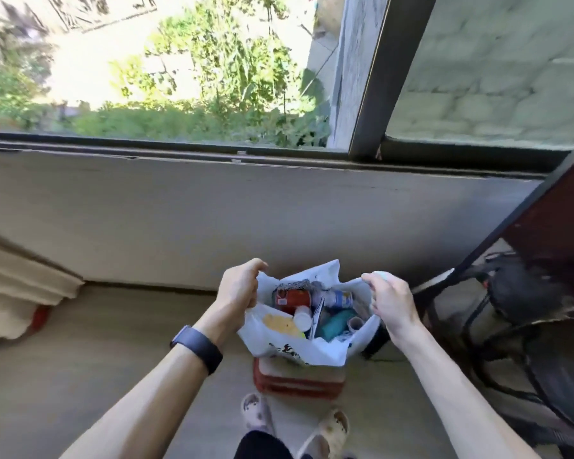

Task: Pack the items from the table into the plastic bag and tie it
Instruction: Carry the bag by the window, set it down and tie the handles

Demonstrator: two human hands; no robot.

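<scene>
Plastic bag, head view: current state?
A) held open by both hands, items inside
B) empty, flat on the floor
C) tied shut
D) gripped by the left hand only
A: the left hand and the right hand each grip a side of the plastic bag, whose mouth is open, showing a red can and other items inside.
</scene>
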